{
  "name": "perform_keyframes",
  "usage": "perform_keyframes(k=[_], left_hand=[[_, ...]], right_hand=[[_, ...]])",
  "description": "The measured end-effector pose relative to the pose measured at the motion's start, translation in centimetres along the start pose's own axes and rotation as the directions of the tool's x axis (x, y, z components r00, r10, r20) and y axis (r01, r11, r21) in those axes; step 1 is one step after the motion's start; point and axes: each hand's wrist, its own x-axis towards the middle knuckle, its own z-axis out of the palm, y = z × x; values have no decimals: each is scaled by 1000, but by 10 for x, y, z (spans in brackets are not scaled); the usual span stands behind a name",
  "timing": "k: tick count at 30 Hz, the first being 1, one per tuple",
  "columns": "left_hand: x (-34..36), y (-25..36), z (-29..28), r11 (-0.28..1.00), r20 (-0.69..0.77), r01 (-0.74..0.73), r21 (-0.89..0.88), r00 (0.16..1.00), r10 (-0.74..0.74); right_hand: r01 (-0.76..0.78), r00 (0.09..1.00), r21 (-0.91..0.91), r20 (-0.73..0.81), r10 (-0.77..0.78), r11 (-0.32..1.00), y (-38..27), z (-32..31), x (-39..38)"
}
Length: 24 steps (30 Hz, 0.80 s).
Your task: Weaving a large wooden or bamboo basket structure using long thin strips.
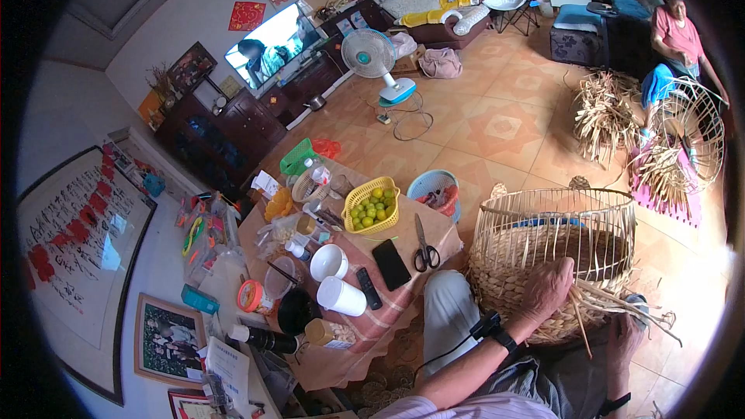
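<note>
A half-woven basket [497, 279] stands in front of my lap. Its lower wall is braided from dry straw, and bare upright stakes rise to a hoop at the top. My left hand [549, 285] is closed at the near wall, its fingertips hidden, right where several loose straw strands [613, 299] come out and trail to the right. Lower and to the right, my right hand [623, 335] is curled just below those strands, beside my knee; what its fingers hold does not show. Dark bands circle both wrists.
To my left a cloth-covered table [419, 279] carries scissors [424, 247], a phone [390, 264], a yellow basket of green fruit [371, 208], a white canister [341, 296] and jars. A fan [372, 58] stands ahead. At far right a person [679, 39] sits by another basket frame [691, 136] and straw [605, 112].
</note>
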Motion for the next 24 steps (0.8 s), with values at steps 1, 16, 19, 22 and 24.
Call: perform_keyframes(k=[1,16,19,22,24], left_hand=[[0,0,0,1000,10,5,-4,1000,-5],[-1,-1,3,1000,23,12,11,1000,-12],[-2,-2,5,1000,6,10,10,1000,-10],[-1,-1,3,999,-8,-21,38,1000,21],[-1,0,2,999,-12,-23,46,1000,23]], right_hand=[[0,1000,-5,-4,0,1000,1,0,0],[22,999,10,-27,-22,1000,7,3,-3],[10,999,39,-48,-8,999,2,5,-1],[-2,999,19,-34,3,1000,3,4,-2],[7,999,21,-38,-6,1000,3,4,-2]])
